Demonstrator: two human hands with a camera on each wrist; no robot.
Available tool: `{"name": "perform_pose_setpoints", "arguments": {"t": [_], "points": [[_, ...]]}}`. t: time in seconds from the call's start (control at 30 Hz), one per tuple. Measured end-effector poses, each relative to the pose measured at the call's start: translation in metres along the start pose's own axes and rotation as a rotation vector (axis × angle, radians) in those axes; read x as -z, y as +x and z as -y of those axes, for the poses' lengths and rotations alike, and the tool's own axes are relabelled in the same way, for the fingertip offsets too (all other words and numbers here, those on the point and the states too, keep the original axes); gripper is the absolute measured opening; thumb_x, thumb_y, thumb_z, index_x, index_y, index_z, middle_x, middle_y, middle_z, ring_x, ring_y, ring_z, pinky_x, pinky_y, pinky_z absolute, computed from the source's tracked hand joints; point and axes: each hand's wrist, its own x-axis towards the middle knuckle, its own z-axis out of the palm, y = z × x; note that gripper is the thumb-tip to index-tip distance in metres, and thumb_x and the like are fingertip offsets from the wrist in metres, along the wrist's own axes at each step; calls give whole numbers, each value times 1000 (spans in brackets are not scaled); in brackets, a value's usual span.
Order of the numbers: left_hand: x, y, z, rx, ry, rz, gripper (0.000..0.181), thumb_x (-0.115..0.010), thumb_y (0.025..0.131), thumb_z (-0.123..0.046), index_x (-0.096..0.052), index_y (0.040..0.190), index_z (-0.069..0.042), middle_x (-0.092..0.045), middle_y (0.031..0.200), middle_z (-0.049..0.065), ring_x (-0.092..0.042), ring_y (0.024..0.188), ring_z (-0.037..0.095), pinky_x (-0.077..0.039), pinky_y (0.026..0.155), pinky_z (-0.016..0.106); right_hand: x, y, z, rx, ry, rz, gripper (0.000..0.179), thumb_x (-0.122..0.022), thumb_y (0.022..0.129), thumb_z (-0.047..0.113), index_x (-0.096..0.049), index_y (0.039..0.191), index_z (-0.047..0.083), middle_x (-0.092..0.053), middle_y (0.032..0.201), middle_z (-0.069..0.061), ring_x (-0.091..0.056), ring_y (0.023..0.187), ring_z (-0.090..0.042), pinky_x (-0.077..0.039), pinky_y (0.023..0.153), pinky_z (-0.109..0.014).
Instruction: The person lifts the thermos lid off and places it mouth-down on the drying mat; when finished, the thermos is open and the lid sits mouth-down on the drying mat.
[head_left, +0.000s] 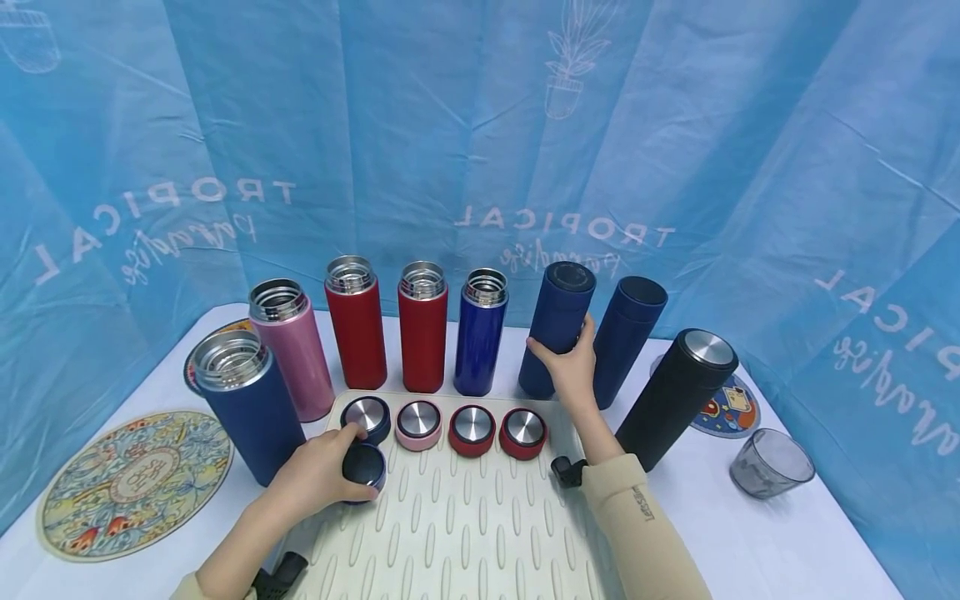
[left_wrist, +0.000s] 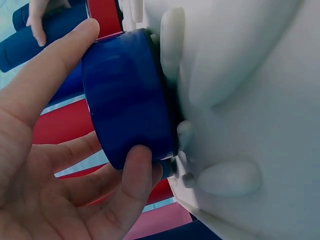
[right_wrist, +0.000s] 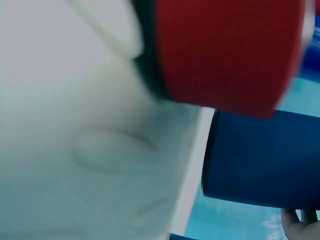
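My left hand (head_left: 318, 471) holds a glossy blue lid (left_wrist: 127, 100) with a dark top between thumb and fingers, low over the mat. Right behind it lies a dark blue lid with a steel top (head_left: 367, 415); a pink lid (head_left: 418, 425) and two red lids (head_left: 472, 427) continue the row. My right hand (head_left: 572, 367) grips a capped dark blue thermos (head_left: 558, 308) around its lower body. Beside it stand another capped dark blue thermos (head_left: 628, 333) and a glossy blue thermos (head_left: 480, 342) without a lid.
Two lidless red thermoses (head_left: 423, 333), a pink one (head_left: 300, 358) and a wide dark blue one (head_left: 251, 421) stand left. A black thermos (head_left: 663, 408) and a grey glass (head_left: 771, 465) are right. The cream mat (head_left: 465, 533) lies in front, a round patterned placemat (head_left: 135, 492) left.
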Motion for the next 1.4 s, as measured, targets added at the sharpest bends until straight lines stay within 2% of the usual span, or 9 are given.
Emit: {"name": "perform_pose_setpoints", "arguments": {"t": [0.2, 0.43, 0.63, 0.9, 1.03, 1.23, 1.4], "points": [[0, 1, 0, -7, 8, -3, 85, -85, 57, -41, -51, 124, 0, -59, 111, 21, -59, 98, 34, -49, 82, 52, 7, -7, 19, 77, 78, 8, 88, -78, 74, 25, -21, 141, 25, -40, 138, -4, -40, 126, -23, -33, 102, -48], [1, 0, -2, 3, 10, 12, 84, -85, 58, -40, -51, 124, -1, -60, 110, 20, -59, 96, 32, -50, 81, 51, 16, -23, 32, 116, 107, 103, 85, -77, 74, 16, -26, 140, 26, -41, 134, -4, -42, 121, -24, -33, 100, -52], [0, 0, -2, 20, 2, 22, 83, -85, 59, -37, -51, 125, -1, -59, 112, 20, -59, 98, 32, -50, 82, 51, 24, -36, 38, 190, -4, 165, 85, -81, 69, 15, -34, 139, 28, -47, 130, -5, -45, 116, -25, -35, 96, -52], [1, 0, -2, 1, 6, 13, 83, -85, 59, -38, -51, 125, -1, -59, 113, 21, -59, 99, 33, -49, 82, 51, 31, -48, 45, 290, -144, 220, 86, -82, 65, 17, -38, 138, 29, -46, 131, -5, -43, 116, -27, -33, 96, -55], [1, 0, -3, -1, 3, 11, 83, -85, 59, -37, -51, 125, 0, -59, 113, 21, -59, 99, 33, -49, 83, 51, 33, -52, 47, 280, -183, 243, 88, -83, 64, 17, -37, 138, 30, -46, 131, -6, -43, 117, -28, -33, 96, -57], [1, 1, -2, -17, 14, 14, 86, -85, 58, -39, -50, 125, 1, -57, 114, 24, -59, 98, 35, -49, 82, 52, 33, -55, 49, 250, -220, 245, 87, -85, 61, 17, -40, 135, 22, -50, 128, -8, -46, 116, -28, -35, 95, -58], [6, 2, -4, -31, 37, 23, 84, -85, 58, -41, -52, 123, 1, -57, 111, 24, -59, 95, 34, -51, 78, 51, 35, -57, 48, 280, -286, 250, 85, -85, 61, 21, -42, 134, 24, -50, 128, -7, -46, 115, -28, -38, 93, -57]]}}
